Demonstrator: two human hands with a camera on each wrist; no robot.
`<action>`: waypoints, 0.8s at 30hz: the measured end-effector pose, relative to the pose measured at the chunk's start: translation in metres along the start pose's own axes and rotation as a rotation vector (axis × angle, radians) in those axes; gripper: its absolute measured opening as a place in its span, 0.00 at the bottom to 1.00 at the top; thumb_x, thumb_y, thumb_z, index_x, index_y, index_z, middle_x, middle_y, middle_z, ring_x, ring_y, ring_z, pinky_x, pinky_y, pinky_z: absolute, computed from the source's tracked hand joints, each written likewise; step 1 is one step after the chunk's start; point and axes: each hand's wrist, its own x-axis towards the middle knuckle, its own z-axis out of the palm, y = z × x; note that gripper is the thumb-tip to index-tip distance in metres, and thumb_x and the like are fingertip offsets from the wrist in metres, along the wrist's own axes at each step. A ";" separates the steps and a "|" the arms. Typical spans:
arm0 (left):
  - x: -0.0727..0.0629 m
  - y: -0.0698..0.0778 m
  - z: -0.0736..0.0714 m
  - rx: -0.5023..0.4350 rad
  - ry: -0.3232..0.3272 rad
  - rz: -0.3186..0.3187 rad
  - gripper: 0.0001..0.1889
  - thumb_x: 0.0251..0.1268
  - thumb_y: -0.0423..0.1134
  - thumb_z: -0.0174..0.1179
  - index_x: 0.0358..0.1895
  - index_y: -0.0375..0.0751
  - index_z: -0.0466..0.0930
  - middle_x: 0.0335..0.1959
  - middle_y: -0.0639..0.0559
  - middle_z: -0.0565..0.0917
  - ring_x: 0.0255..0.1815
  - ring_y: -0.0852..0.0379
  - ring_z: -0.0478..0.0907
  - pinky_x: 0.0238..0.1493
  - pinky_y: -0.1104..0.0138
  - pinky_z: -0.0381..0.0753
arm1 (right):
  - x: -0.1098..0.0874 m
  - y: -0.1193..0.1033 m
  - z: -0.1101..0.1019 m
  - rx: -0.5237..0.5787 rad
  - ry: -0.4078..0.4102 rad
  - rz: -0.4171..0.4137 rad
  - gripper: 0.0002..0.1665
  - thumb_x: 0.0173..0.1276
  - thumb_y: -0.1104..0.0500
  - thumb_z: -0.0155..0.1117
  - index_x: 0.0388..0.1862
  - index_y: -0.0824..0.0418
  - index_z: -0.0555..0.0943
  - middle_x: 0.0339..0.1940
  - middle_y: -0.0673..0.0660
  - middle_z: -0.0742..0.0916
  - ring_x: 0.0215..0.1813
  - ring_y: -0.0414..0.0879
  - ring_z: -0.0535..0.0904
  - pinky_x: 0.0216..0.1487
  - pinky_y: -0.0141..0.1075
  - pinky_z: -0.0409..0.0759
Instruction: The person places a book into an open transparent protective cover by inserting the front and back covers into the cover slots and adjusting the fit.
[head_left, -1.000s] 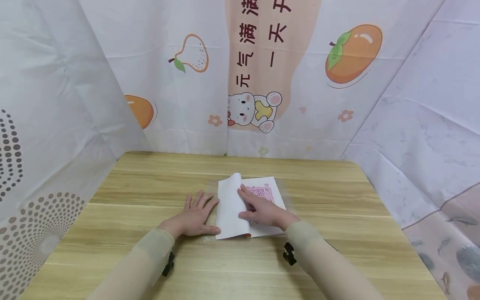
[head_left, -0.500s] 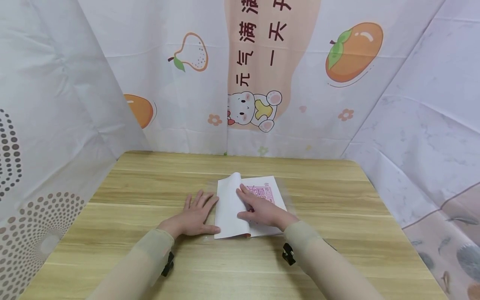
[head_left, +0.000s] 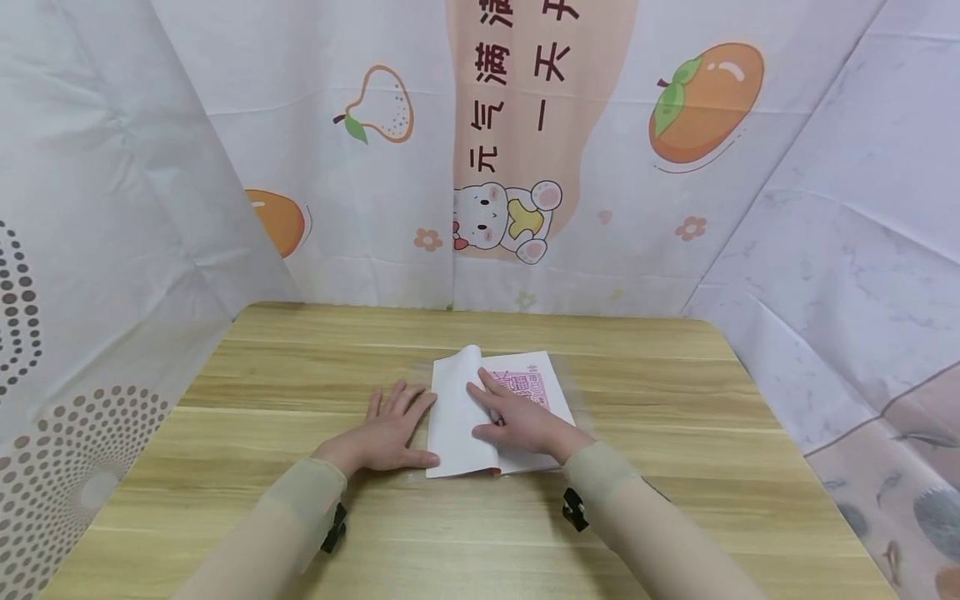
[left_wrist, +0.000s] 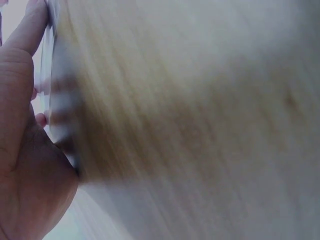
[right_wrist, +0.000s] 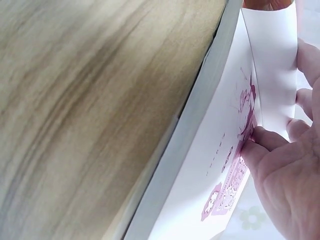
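Note:
A book (head_left: 525, 454) with a white page printed in magenta lies on the table. Its white cover flap (head_left: 453, 417) is turned over to the left, leaving a rounded fold. My right hand (head_left: 525, 421) rests on the book at this fold, thumb and leading fingers laid over the flap. In the right wrist view other fingertips (right_wrist: 247, 147) bend down onto the printed page beside the flap (right_wrist: 272, 55). My left hand (head_left: 386, 433) lies spread on the table left of the book, its forefinger and thumb reaching the flap's left edge.
A clear plastic sheet (head_left: 585, 400) sticks out from under the book on the wooden table (head_left: 675, 392). Printed cloth (head_left: 360, 200) hangs behind the table, and more cloth (head_left: 817, 250) hangs at the sides. A black wrist camera mount (head_left: 574, 510) sits under my right wrist.
The flap's left edge has shifted very slightly left. My right fingertips have crept slightly left over the flap; my left hand stays about where it was.

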 end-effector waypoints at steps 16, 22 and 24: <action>-0.001 0.003 -0.003 0.032 -0.005 -0.028 0.55 0.61 0.71 0.62 0.82 0.44 0.51 0.82 0.41 0.50 0.83 0.32 0.36 0.75 0.31 0.34 | -0.002 -0.004 0.003 -0.053 0.025 -0.011 0.43 0.76 0.44 0.63 0.83 0.50 0.59 0.86 0.56 0.50 0.83 0.56 0.54 0.76 0.52 0.65; -0.001 0.003 -0.004 0.031 0.000 -0.020 0.55 0.61 0.70 0.63 0.82 0.42 0.51 0.82 0.40 0.51 0.83 0.32 0.37 0.75 0.31 0.35 | -0.003 -0.006 0.011 -0.114 0.036 -0.017 0.44 0.77 0.42 0.59 0.84 0.50 0.56 0.86 0.56 0.48 0.81 0.58 0.58 0.75 0.52 0.66; -0.001 0.003 -0.004 0.034 0.001 -0.023 0.55 0.61 0.70 0.63 0.82 0.43 0.51 0.82 0.41 0.51 0.83 0.32 0.37 0.75 0.31 0.35 | -0.004 -0.006 0.013 -0.136 0.048 -0.029 0.43 0.77 0.42 0.58 0.84 0.51 0.56 0.86 0.57 0.49 0.82 0.58 0.58 0.76 0.52 0.65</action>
